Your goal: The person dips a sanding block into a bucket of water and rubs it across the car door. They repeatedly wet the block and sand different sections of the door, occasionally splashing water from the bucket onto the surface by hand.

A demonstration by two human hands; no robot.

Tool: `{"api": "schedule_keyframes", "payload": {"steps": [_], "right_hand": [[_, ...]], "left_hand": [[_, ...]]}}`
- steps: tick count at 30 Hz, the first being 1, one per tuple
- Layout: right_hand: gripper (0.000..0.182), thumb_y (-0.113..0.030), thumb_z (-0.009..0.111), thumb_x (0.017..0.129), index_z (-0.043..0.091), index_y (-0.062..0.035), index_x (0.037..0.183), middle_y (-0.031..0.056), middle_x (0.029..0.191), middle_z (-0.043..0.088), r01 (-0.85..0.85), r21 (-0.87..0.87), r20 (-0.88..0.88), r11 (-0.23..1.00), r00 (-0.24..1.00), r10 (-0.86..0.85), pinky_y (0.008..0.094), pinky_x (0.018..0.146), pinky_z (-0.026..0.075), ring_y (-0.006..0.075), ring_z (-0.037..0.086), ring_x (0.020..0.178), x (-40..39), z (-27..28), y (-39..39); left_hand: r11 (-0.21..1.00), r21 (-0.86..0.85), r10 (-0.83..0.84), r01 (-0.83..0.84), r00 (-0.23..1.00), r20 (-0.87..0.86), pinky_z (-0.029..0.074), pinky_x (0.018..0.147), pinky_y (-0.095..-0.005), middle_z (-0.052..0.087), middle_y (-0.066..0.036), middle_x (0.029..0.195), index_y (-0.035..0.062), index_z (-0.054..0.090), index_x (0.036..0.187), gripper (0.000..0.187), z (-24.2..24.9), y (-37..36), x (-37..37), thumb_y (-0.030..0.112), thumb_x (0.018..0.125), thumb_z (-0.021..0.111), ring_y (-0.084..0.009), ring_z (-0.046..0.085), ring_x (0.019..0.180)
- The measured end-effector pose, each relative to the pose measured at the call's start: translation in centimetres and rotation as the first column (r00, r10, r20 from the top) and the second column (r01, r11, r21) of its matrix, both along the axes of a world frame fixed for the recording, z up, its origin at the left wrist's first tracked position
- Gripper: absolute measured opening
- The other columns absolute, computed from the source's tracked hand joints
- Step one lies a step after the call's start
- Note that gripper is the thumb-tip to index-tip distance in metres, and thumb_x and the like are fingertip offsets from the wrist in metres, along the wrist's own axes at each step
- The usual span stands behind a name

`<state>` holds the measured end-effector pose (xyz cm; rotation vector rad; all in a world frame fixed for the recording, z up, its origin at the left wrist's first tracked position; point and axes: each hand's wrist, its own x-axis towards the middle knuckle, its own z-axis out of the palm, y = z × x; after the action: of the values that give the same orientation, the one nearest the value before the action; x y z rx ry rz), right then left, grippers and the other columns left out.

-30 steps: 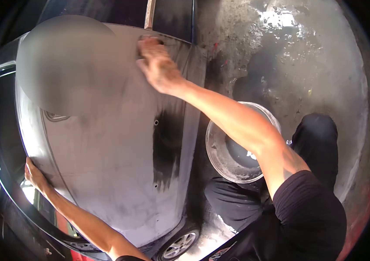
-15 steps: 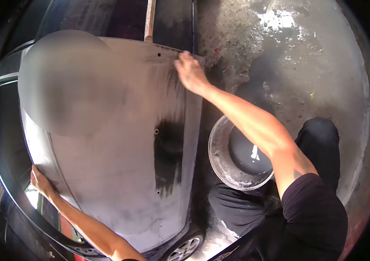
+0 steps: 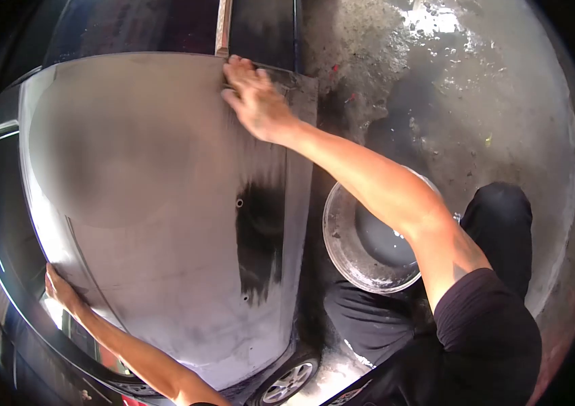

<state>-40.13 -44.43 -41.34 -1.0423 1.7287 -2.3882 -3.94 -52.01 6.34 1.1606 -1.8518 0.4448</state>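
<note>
A car door, dull grey and sanded-looking, fills the left half of the view, with a dark bare patch towards its lower edge. My right hand lies flat against the panel near its far end, fingers stretched out and slightly apart. Whatever may be under that palm is hidden. At the window-side edge of the door, my left hand grips the rim, its fingertips partly out of sight.
A round bucket of dark grey liquid stands beside my knee, under my right forearm. A car wheel sits at the bottom. Wet, stained concrete floor spreads to the right. A wooden strip touches the panel's far edge.
My right hand has moved left across the far end of the panel, off its lower corner. My left hand keeps its hold on the rim. The view has shifted slightly.
</note>
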Motion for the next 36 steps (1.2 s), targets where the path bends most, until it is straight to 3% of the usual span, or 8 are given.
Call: {"api": "schedule_keyframes", "payload": {"steps": [4, 8, 14, 16, 18, 23, 30, 36], "right_hand": [[0.064, -0.031, 0.040, 0.110, 0.024, 0.0109, 0.155, 0.0347, 0.162, 0.020, -0.038, 0.188, 0.056, 0.981, 0.998, 0.028, 0.0525, 0.126, 0.018, 0.0441, 0.016, 0.154, -1.0, -5.0, 0.0], [0.062, -0.030, 0.045, 0.107, 0.036, 0.0175, 0.146, 0.0407, 0.154, 0.031, 0.125, -0.010, -0.063, 0.992, 0.990, -0.125, 0.0543, 0.123, 0.025, 0.0512, 0.028, 0.148, -0.5, 4.2, -0.8], [0.059, -0.029, 0.044, 0.107, 0.036, 0.0120, 0.149, 0.0329, 0.162, 0.025, -0.011, 0.259, 0.145, 0.966, 0.989, -0.028, 0.0531, 0.122, 0.028, 0.0450, 0.028, 0.150, -1.9, -5.9, -1.1], [0.063, -0.032, 0.037, 0.109, 0.030, 0.0142, 0.151, 0.0365, 0.161, 0.020, -0.191, 0.102, 0.102, 0.976, 0.978, 0.180, 0.0529, 0.124, 0.023, 0.0471, 0.020, 0.153, -2.2, 0.5, 2.4], [0.062, -0.032, 0.040, 0.109, 0.034, 0.0133, 0.150, 0.0360, 0.161, 0.023, 0.007, -0.028, -0.024, 1.000, 1.000, -0.008, 0.0527, 0.125, 0.023, 0.0451, 0.021, 0.153, 0.6, 4.7, 0.3], [0.060, -0.028, 0.042, 0.109, 0.030, 0.0115, 0.153, 0.0312, 0.162, 0.025, -0.006, 0.179, 0.145, 0.984, 0.989, -0.021, 0.0553, 0.125, 0.021, 0.0397, 0.021, 0.154, -0.2, -6.5, -0.2], [0.059, -0.029, 0.044, 0.108, 0.035, 0.0104, 0.151, 0.0301, 0.161, 0.030, 0.073, 0.045, -0.087, 0.996, 0.994, -0.069, 0.0506, 0.125, 0.019, 0.0388, 0.025, 0.153, -0.2, -1.1, 0.5], [0.062, -0.031, 0.044, 0.108, 0.033, 0.0126, 0.151, 0.0358, 0.161, 0.023, -0.070, 0.018, 0.080, 0.997, 0.994, 0.069, 0.0502, 0.127, 0.016, 0.0447, 0.017, 0.154, -1.2, 0.5, 1.2]], "left_hand": [[0.989, -0.139, 0.061, -0.042, 0.989, 0.135, 0.052, 0.090, -0.0376, 0.072, -0.018, 0.115, -0.0063, 0.069, 0.123, 0.056, -0.1, 0.4, 0.0, 0.043, 0.099, 0.058, -0.0250, 0.067, 0.098], [1.000, 0.021, -0.017, 0.017, 1.000, -0.008, 0.051, 0.092, -0.0380, 0.071, -0.019, 0.118, -0.0061, 0.068, 0.125, 0.058, -0.1, 0.1, 0.1, 0.044, 0.099, 0.058, -0.0267, 0.066, 0.100], [0.983, -0.179, 0.069, -0.042, 0.987, 0.145, 0.051, 0.092, -0.0374, 0.072, -0.018, 0.115, -0.0067, 0.067, 0.125, 0.059, 0.4, -0.6, 0.8, 0.045, 0.099, 0.058, -0.0255, 0.067, 0.099], [0.991, -0.132, 0.009, 0.001, 0.997, 0.077, 0.053, 0.084, -0.0366, 0.075, -0.014, 0.104, -0.0039, 0.072, 0.118, 0.053, -0.4, 0.1, -0.2, 0.043, 0.098, 0.059, -0.0221, 0.068, 0.088], [0.996, -0.083, 0.027, -0.023, 0.998, 0.048, 0.052, 0.086, -0.0366, 0.075, -0.014, 0.107, -0.0038, 0.072, 0.119, 0.053, -0.5, -0.4, 0.1, 0.043, 0.099, 0.058, -0.0229, 0.068, 0.091], [0.991, -0.130, 0.005, 0.009, 0.994, 0.108, 0.051, 0.091, -0.0385, 0.072, -0.019, 0.113, -0.0070, 0.069, 0.120, 0.055, 0.3, 0.3, 0.3, 0.043, 0.099, 0.059, -0.0263, 0.067, 0.099], [0.991, -0.131, 0.026, -0.012, 0.994, 0.102, 0.052, 0.085, -0.0376, 0.074, -0.017, 0.106, -0.0070, 0.071, 0.117, 0.054, -0.1, -0.2, 0.2, 0.042, 0.099, 0.059, -0.0240, 0.066, 0.090], [0.999, -0.052, 0.004, -0.002, 0.999, 0.038, 0.051, 0.091, -0.0373, 0.072, -0.018, 0.114, -0.0074, 0.068, 0.123, 0.055, -0.7, 0.8, -0.8, 0.042, 0.099, 0.059, -0.0257, 0.067, 0.099]]}}
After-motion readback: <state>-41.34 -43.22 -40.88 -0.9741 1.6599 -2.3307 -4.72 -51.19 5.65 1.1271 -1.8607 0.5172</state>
